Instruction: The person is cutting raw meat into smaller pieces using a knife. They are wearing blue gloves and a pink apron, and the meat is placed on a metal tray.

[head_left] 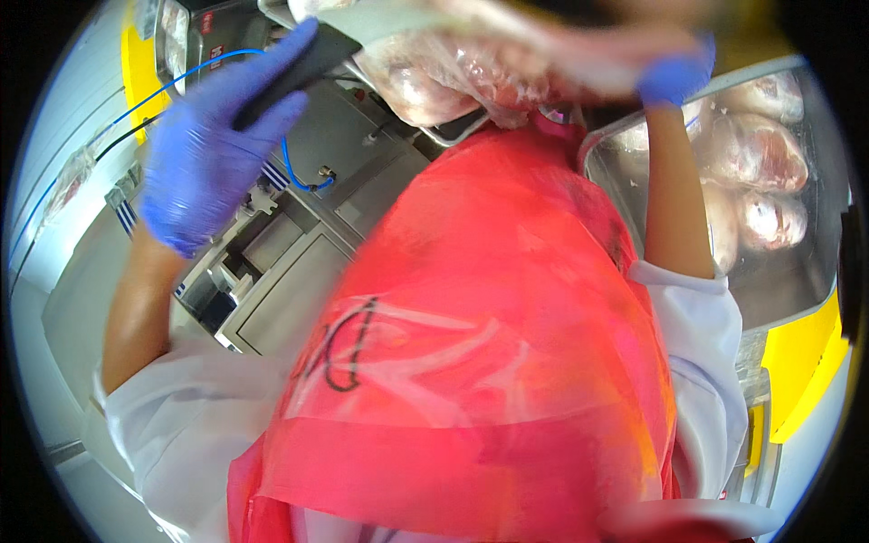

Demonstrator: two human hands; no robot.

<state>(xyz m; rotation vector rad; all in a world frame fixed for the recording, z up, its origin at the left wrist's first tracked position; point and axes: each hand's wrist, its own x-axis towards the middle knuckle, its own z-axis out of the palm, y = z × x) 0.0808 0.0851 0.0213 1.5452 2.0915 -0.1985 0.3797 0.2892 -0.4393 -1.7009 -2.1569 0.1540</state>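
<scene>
Clearly, the bagged meat (pixel 416 86) lies ahead of my apron (pixel 489 299), between my two hands: to the right of my left fingertips, and to the left of my right fingers. Over it passes a pale piece (pixel 552 45), much blurred, which I take to be meat also. Its long axis goes crosswise, from the far side down toward my right hand (pixel 674 80), so this hand is the nearer one; its end comes up to my fingers there. These fingers look bent, but the blur is strong, and I cannot tell if they grasp the piece or only touch it.

My left hand (pixel 204 149) is raised, apart from the meat. Its fingers are straight and the thumb stands away from them. In this gap shows a dark slab (pixel 312 63), slanting away to the right, toward the meat; whether I grip it, I cannot say.

Farther out, on the right of my right wrist and nearer to my body, a metal tray (pixel 787 281) carries several packs (pixel 756 158) of meat. Below my left thumb there is a blue hose (pixel 312 186), and nearer to me, a grey cabinet (pixel 290 294).
</scene>
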